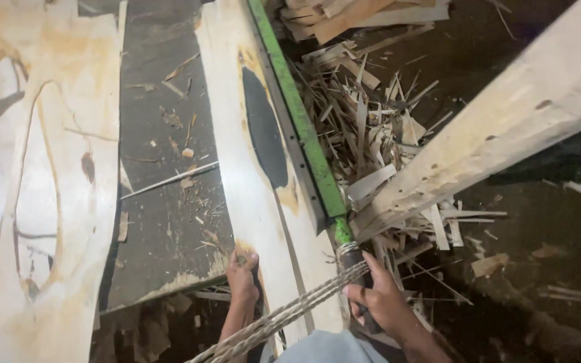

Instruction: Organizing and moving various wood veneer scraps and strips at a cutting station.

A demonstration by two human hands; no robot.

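Note:
A long pale veneer sheet (237, 128) with a dark oval hole lies under a green-edged cutter blade (300, 114). My left hand (242, 277) grips the sheet's near end, fingers curled over its edge. My right hand (378, 296) is closed around the dark handle (344, 252) at the blade's near end, just below its green stub. A twisted rope (290, 314) runs from the handle down toward me, between my hands.
More veneer sheets (48, 188) lie at left on a dark table (163, 222). A heap of wood slivers and offcuts (378, 141) fills the floor right of the blade. A thick pale plank (499, 128) slants in from the upper right.

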